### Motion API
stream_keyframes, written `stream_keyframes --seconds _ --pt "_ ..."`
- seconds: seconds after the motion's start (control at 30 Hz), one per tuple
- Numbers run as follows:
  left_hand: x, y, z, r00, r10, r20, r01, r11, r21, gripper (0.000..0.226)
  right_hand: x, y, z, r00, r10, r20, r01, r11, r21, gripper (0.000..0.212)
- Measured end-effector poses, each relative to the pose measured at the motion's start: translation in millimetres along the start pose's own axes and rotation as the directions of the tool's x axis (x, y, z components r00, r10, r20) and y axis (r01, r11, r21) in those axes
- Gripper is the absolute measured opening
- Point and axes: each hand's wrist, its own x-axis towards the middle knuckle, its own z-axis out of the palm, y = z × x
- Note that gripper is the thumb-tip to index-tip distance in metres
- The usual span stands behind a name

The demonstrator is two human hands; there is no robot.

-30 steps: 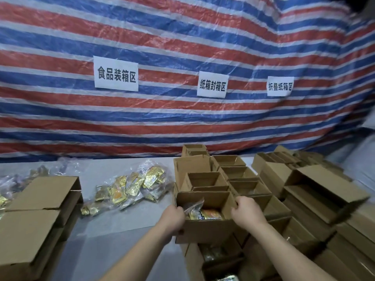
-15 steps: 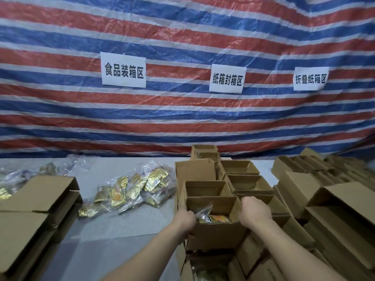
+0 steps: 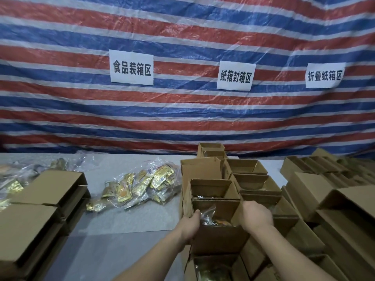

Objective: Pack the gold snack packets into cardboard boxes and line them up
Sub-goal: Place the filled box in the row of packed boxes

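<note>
**Filled box between both hands, ready to join the row**

We hold the open brown cardboard box (image 3: 218, 236) with a clear-wrapped gold snack packet (image 3: 213, 219) inside, directly in front of us, touching the open box (image 3: 211, 189) behind it in the column. Our left hand (image 3: 187, 226) curls round its left wall and our right hand (image 3: 256, 217) clasps its right wall, so the box sits squarely between them, neither hand nearer. Its long axis seems to run side to side, and we judge the next move is a push straight away from us to square it with the row. The cardboard looks stiff and matte, with raw upright flaps. The loose heap of gold foil packets in crinkled clear bags (image 3: 140, 185) lies to the left on the grey table (image 3: 121, 220), nearer our left hand.
</note>
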Motion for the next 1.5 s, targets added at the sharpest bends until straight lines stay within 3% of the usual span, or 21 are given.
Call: stream_keyframes --seconds 0.13,0.27,0.47,0.67,0.83,1.2,1.5 --pt "-15.9 -1.0 -16.8 0.998 0.066 -0.021 -0.064 0.995 0.079 0.061 -12.6 -14.3 -4.6 0.999 0.000 -0.053 0.006 0.993 0.117 0.004" --pt "-38.6 -3.1 -48.4 0.988 0.150 -0.046 -0.143 0.982 0.126 0.061 -25.5 -41.5 -18.2 0.995 -0.025 -0.098 0.050 0.963 0.263 0.022" --pt "-72.5 -21.9 -115.1 0.970 0.209 -0.122 -0.188 0.969 0.162 0.048 -57.7 -101.6 -35.7 0.993 -0.059 -0.104 0.099 0.890 0.445 0.019" --pt "-93.4 -91.6 -175.9 0.975 0.188 -0.122 -0.151 0.953 0.263 0.024 -98.1 -168.3 -6.1 0.983 -0.177 -0.047 0.176 0.835 0.522 0.020" --pt "-88.0 -144.3 -211.2 0.974 0.165 -0.153 -0.101 0.929 0.357 0.020 -121.7 -209.3 39.3 0.976 -0.204 0.080 0.120 0.804 0.582 0.026" --pt "46.0 -152.7 -272.2 0.957 0.128 -0.260 0.082 0.740 0.668 0.022 -54.5 -275.2 116.8 0.902 -0.357 0.243 0.154 0.792 0.591 0.018" --pt "208.7 -147.6 -310.7 0.919 0.240 -0.311 0.125 0.573 0.810 0.050 38.3 -321.3 203.2 0.878 -0.380 0.292 0.077 0.713 0.697 0.011"
